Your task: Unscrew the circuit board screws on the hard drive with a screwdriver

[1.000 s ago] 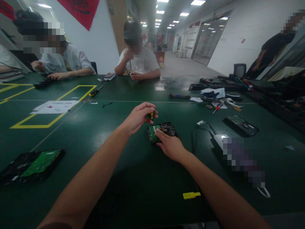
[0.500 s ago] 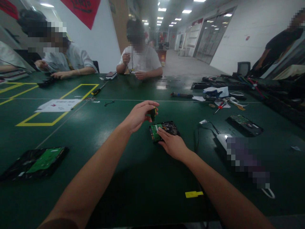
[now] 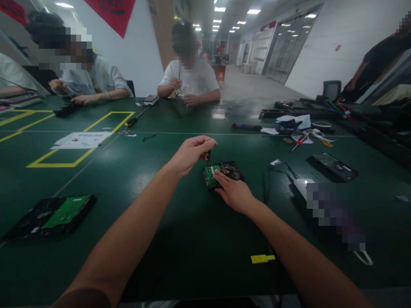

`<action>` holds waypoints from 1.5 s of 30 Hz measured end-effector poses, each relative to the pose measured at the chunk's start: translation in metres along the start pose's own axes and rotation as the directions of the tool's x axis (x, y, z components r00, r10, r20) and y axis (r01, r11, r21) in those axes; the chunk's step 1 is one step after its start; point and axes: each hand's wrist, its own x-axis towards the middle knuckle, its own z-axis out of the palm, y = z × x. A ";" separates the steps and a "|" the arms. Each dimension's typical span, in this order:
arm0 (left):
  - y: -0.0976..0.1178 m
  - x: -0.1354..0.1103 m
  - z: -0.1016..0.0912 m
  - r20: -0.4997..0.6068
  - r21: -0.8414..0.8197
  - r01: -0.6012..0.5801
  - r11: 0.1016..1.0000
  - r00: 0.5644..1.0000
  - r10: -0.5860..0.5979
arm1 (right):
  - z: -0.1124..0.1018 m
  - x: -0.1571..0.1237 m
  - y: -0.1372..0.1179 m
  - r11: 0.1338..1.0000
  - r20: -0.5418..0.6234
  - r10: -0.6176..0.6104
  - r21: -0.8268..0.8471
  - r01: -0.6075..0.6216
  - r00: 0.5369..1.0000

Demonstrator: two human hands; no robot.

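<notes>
A small hard drive (image 3: 228, 170) with a green circuit board lies on the green table (image 3: 180, 231) in front of me. My left hand (image 3: 190, 154) hovers just above its far left corner, fingers closed round a small black and yellow screwdriver (image 3: 207, 154) that points down at the drive. My right hand (image 3: 235, 193) rests on the drive's near edge, fingers spread flat and pressing on the board.
A larger drive with a green board (image 3: 54, 214) lies at the near left. Another drive (image 3: 332, 164), a black cable (image 3: 266, 179) and scattered tools sit at the right. A yellow tag (image 3: 262, 258) lies near me. Two people sit across the table; a third stands at the far right.
My left hand has shifted slightly right with the screwdriver, staying over the drive. My right hand keeps its hold on the drive. The seated person opposite lowered a hand.
</notes>
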 end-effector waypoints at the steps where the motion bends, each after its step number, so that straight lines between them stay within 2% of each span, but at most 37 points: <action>1: 0.000 0.000 0.000 0.008 0.005 0.000 1.000 1.000 0.000 | 0.000 0.000 0.000 1.000 0.000 0.001 0.000 -0.001 1.000; 6: 0.002 -0.001 0.001 0.073 -0.066 0.052 0.996 0.996 -0.047 | 0.000 0.001 0.001 1.000 0.007 -0.004 0.003 0.004 1.000; 10: 0.000 0.000 0.001 0.049 -0.216 0.146 0.965 0.989 -0.139 | -0.001 0.001 0.001 1.000 0.006 -0.006 0.009 0.006 1.000; 13: -0.002 0.001 0.000 0.033 -0.264 0.160 0.951 0.987 -0.157 | 0.000 0.001 0.001 1.000 -0.005 -0.009 0.006 0.009 1.000; 20: -0.001 0.001 -0.001 0.033 -0.106 0.092 0.990 0.995 -0.089 | 0.002 0.001 0.002 1.000 -0.017 -0.018 -0.003 0.018 1.000; 29: -0.001 0.001 -0.001 0.056 -0.208 0.084 0.974 0.996 -0.074 | 0.003 0.001 0.003 1.000 -0.025 -0.024 -0.002 0.024 0.999; 39: -0.004 0.001 -0.003 -0.005 -0.029 0.062 0.998 0.998 -0.062 | 0.002 0.001 0.002 1.000 -0.021 -0.015 -0.004 0.015 1.000; 42: -0.003 0.001 -0.004 0.002 -0.027 0.075 0.997 0.997 -0.075 | 0.002 0.001 0.002 1.000 -0.020 -0.021 -0.004 0.021 1.000; 45: -0.003 0.001 -0.004 0.040 -0.094 0.097 0.991 0.995 -0.094 | 0.002 0.001 0.002 1.000 -0.021 -0.025 -0.010 0.025 0.999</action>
